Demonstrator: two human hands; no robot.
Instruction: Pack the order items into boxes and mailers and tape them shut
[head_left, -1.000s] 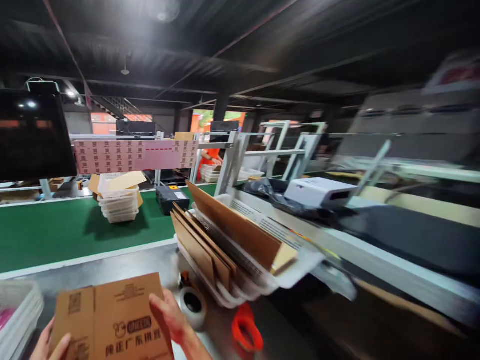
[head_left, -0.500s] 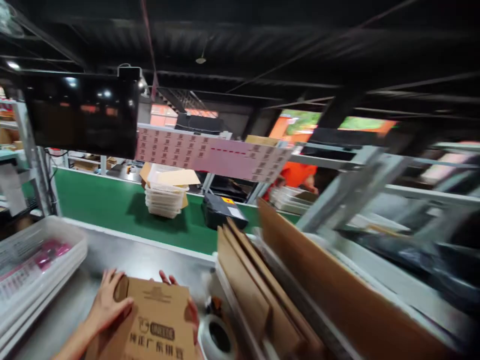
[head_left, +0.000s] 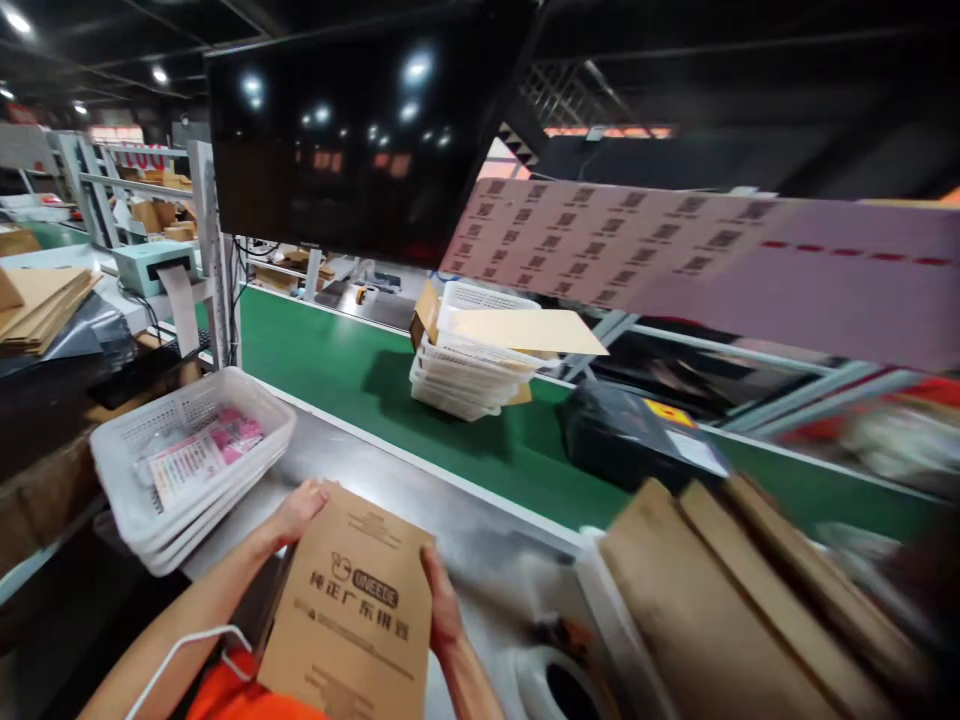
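Note:
A brown cardboard box [head_left: 352, 610] with black print, including the word UNEEDE, is held close to my body, tilted with its printed face up. My left hand [head_left: 301, 512] grips its upper left edge. On the opposite side, my right hand [head_left: 441, 592] is closed round the right edge, thumb on the face. Left of the box stands a stack of white plastic baskets [head_left: 251, 440]; in the top one lie pink packets [head_left: 234, 432] and a printed sheet [head_left: 186, 466]. Beneath my hands is a metal table [head_left: 330, 455].
Beyond the table runs a green conveyor belt [head_left: 315, 335] carrying stacked white baskets [head_left: 465, 375] and a black package [head_left: 637, 435]. Upright cardboard sheets [head_left: 720, 600] and a tape roll [head_left: 551, 685] are at right. A dark monitor [head_left: 352, 140] hangs above; a label printer [head_left: 154, 265] sits at left.
The view has swung left and down, so the basket stack and printer show more fully. Both hands still hold the box, which now shows more of its printed face.

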